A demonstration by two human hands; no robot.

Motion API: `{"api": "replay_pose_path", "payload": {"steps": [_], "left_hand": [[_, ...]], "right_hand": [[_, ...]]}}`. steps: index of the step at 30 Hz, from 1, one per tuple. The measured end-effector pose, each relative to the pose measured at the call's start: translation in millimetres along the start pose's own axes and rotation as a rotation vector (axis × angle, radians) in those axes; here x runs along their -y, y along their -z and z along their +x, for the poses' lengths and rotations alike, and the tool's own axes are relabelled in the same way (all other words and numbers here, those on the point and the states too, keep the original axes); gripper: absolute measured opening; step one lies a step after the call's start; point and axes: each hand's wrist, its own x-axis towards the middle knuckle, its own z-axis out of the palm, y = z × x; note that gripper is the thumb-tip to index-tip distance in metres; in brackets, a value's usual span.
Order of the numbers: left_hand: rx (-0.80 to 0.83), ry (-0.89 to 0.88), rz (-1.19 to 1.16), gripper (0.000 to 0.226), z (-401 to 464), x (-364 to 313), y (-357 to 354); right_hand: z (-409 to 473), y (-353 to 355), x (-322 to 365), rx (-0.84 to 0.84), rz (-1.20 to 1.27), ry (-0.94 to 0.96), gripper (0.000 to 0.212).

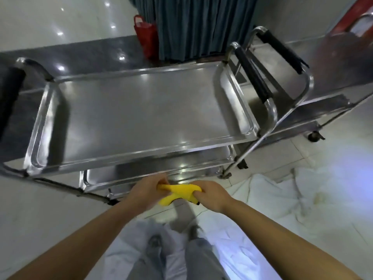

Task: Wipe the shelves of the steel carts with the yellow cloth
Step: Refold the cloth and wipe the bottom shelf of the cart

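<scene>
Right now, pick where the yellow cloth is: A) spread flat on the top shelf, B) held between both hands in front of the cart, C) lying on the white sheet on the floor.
B: the left hand and right hand both grip the bunched yellow cloth in front of the cart, off the top shelf.

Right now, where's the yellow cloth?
Head view, low centre: the yellow cloth is bunched between the left hand and right hand, just in front of the nearer cart's lower shelf.
</scene>
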Motion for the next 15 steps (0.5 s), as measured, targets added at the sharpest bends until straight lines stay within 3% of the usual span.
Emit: {"api": "replay_pose_path", "payload": {"steps": [3, 7, 15], "left_hand": [[-0.025, 0.104, -0.043, 0.027, 7.8, 7.6, -19.9], [-0.001, 0.169, -0.043, 0.023, 20.3, 22.0, -44.7], [-0.074, 0.141, -0.145, 0.017, 74.0, 114.0, -134.3]], "right_hand": [[16.7, 9.4, -14.7, 0.086, 0.003, 0.062, 0.034], [42.2, 2.6, -41.8, 0.144, 0.034, 0.085, 0.03], [124.2, -76.7, -124.5, 0.206, 0.144, 0.02, 0.032]]}}
